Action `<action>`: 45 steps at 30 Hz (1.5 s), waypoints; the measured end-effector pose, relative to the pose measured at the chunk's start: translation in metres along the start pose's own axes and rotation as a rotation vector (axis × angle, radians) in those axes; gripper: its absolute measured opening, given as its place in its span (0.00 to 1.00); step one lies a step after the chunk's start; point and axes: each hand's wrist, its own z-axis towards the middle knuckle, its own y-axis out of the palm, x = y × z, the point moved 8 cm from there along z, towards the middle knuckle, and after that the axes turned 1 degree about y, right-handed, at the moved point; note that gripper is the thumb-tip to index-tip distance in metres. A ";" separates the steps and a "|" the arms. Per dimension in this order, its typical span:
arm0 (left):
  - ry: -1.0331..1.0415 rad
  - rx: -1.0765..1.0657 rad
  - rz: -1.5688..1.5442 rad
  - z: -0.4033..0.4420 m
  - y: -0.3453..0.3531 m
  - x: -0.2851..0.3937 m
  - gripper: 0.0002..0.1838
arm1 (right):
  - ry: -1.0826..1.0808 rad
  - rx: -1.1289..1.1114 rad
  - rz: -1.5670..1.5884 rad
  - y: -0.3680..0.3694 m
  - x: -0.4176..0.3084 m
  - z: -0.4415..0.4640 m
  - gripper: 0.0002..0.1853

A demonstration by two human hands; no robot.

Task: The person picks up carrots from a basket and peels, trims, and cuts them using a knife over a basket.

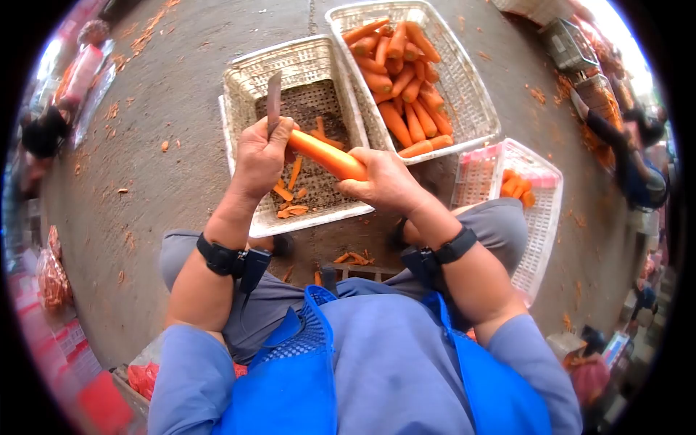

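Right grip on carrot, axis forward-left

The left hand could pass over floor at nine o'clock, while the scraps crate obstructs eleven, the carrot crate one, the pinkish crate three.

Rough grey floor, bright white light upper right

Orange carrot, bright blue vest, whitish crates
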 end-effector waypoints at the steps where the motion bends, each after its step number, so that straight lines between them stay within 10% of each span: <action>1: 0.017 0.000 0.010 -0.001 -0.004 -0.003 0.13 | 0.037 -0.018 0.018 0.002 0.003 0.000 0.23; 13: 0.157 -0.166 0.922 -0.007 0.012 -0.015 0.03 | 0.031 0.147 0.112 0.005 0.026 0.002 0.21; 27: 0.016 -0.426 0.879 -0.008 0.022 -0.044 0.08 | -0.068 0.109 0.009 -0.007 0.013 -0.016 0.26; 32: -0.123 -0.457 1.067 -0.010 0.004 -0.062 0.14 | 0.083 0.010 0.697 -0.010 0.004 -0.013 0.18; 45: -0.040 -0.190 -0.455 0.013 0.011 0.029 0.09 | 0.293 -0.164 1.385 0.035 0.012 0.002 0.19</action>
